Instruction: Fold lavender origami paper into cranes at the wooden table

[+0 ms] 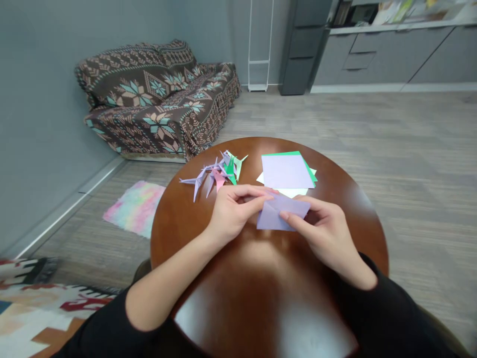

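Observation:
A folded piece of lilac origami paper (280, 219) is held up over the round table between both hands. My left hand (236, 209) pinches its upper left corner between thumb and fingers. On the right side, my right hand (322, 223) grips it, the thumb lying across its front face and the fingers behind. Just beyond the hands lies a stack of square paper sheets (285, 171), lilac on top with green and white edges showing beneath. Several folded paper cranes (219, 171) in lilac, pink and green are heaped to the left of the stack.
The round brown wooden table (257, 298) has a glossy top. Past its far left side stands a sofa (160, 104) under a patterned cover. A pastel fluffy mat (134, 209) lies on the floor. Grey cabinets (395, 57) line the back right.

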